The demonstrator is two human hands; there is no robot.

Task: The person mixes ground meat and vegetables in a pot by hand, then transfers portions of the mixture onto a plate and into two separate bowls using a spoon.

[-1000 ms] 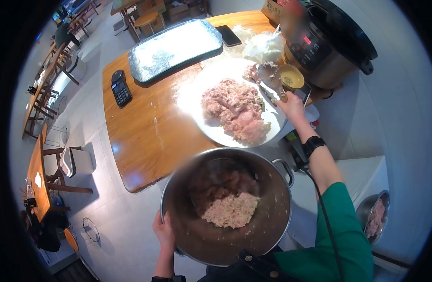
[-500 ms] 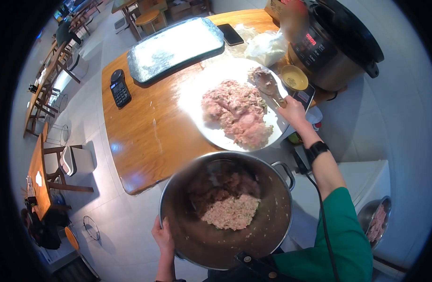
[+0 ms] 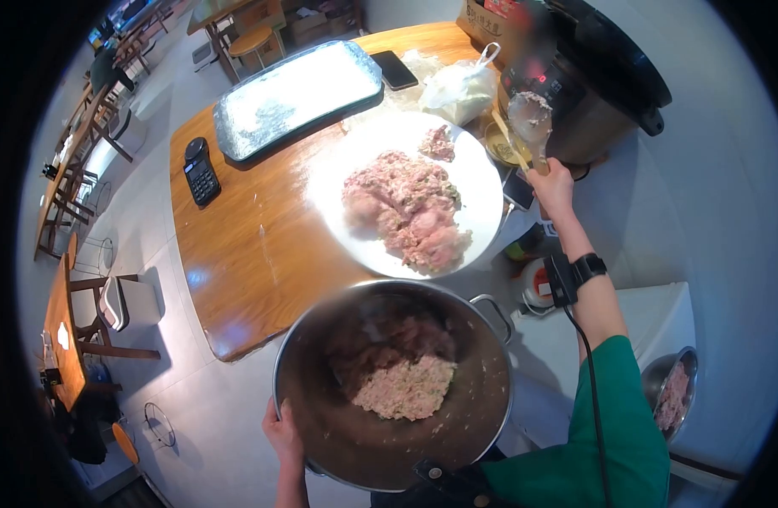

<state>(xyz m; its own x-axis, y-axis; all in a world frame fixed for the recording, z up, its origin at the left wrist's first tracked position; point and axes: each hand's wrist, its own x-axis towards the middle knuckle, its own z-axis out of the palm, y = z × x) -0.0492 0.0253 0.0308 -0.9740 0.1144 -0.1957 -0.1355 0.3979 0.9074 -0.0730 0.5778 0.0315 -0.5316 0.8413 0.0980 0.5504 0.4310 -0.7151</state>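
Observation:
My right hand is closed round the handle of a large spoon, raised beside the rice-cooker-like appliance, with bits of minced meat stuck to its bowl. To its left is a white plate bearing a broad mound of pink minced meat flecked with green. A smaller lump of mince sits apart near the plate's far edge. My left hand grips the left rim of a deep metal pot, which is tilted towards me. Inside the pot lies more minced meat.
On the wooden table are a foil-lined tray, a cordless handset, a smartphone and a white plastic bag. A black-lidded electric cooker and a small yellow bowl stand at right. A metal bowl of meat is lower right.
My right hand has moved the spoon off the plate, up and right, leaving a lump of mince behind. My left hand still holds the pot; the whole view has shifted slightly.

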